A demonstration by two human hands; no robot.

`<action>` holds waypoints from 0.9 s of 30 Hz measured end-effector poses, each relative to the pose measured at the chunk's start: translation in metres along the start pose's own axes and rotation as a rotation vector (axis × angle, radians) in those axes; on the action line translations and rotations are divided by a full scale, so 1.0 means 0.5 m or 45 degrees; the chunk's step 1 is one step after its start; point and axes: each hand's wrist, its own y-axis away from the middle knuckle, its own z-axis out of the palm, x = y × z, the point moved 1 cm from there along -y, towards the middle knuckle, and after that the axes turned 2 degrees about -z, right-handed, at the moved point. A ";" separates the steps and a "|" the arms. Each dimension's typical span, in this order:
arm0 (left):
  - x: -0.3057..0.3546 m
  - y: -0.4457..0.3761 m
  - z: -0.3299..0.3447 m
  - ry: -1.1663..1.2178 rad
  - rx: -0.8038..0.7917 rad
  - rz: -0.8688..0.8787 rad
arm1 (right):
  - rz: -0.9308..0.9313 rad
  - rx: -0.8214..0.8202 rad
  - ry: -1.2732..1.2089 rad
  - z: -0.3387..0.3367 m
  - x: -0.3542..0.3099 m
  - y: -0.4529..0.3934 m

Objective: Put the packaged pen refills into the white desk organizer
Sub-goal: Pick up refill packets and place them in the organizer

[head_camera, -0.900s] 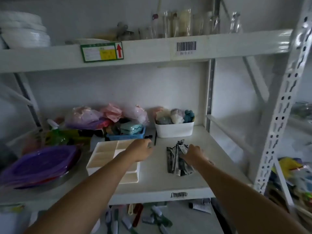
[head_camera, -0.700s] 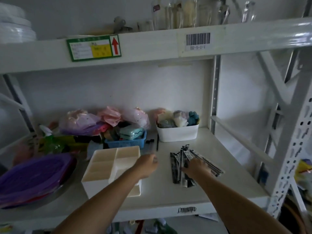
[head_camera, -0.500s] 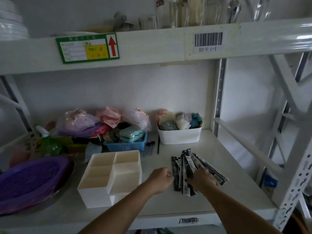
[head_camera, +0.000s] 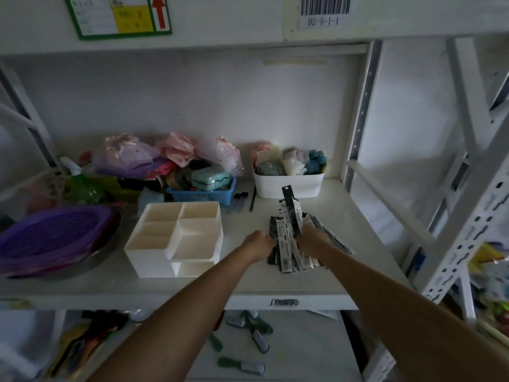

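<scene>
- Head view: packaged pen refills (head_camera: 289, 244) lie fanned in a loose pile on the shelf (head_camera: 344, 216), toward its front right, just right of the white desk organizer (head_camera: 176, 238).
- Organizer sits near the front edge, left of centre; its compartments look bare.
- Left hand (head_camera: 259, 244) is curled at the pile's left edge, touching the packets; whether it grips any, cannot tell.
- Right hand (head_camera: 312, 239) is closed around several packets, one dark strip sticking up toward the white bin (head_camera: 287, 184) at the back.
- Handling, as a guess: light, thin, slick plastic sleeves, bendable, prone to sliding apart.
- Best hold: squeeze the bundle mid-length from both sides, keep ends aligned, then drop upright into a tall compartment.
</scene>
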 end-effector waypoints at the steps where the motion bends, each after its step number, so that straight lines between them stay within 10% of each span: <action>1: 0.002 0.002 0.001 0.053 0.012 -0.001 | -0.035 -0.019 -0.048 0.000 -0.016 0.008; 11: -0.055 0.070 -0.097 0.654 0.373 0.223 | -0.533 -0.091 -0.294 0.057 -0.171 0.098; 27: -0.214 0.026 -0.467 0.363 0.802 0.517 | -0.821 0.167 -0.229 0.193 -0.543 0.020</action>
